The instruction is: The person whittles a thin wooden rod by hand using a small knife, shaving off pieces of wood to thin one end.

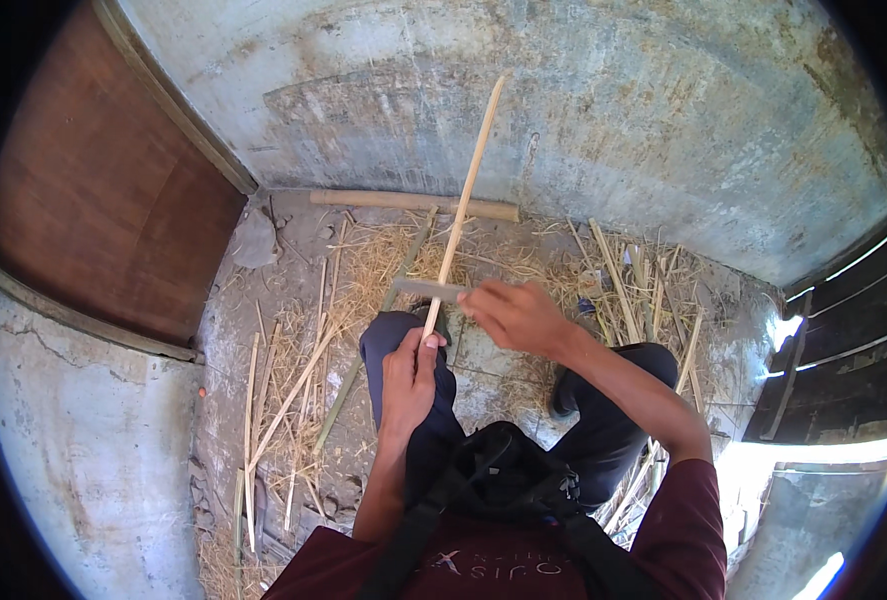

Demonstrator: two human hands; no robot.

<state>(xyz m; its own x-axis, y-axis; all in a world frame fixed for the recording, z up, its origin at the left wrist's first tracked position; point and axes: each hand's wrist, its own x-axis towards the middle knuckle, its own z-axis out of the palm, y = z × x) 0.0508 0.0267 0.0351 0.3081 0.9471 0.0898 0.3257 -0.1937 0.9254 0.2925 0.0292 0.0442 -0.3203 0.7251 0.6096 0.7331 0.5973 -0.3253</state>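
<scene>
A long, pale bamboo strip [468, 190] slants up and away from my lap toward the far wall. Its near end is gripped by my left hand [410, 378], thumb lying along it above my left knee. My right hand [516, 315] is closed round the handle of a knife; the handle itself is hidden by the fingers. The grey knife blade [425, 290] points left and crosses the strip a little beyond my left hand, seeming to touch it.
Curly straw-coloured shavings [383, 262] cover the floor around my feet. Several split bamboo strips [308, 390] lie at left, with more strips [618, 285] at right. A thick bamboo pole [383, 200] rests along the stained wall [643, 130]. A brown door panel [113, 170] stands left.
</scene>
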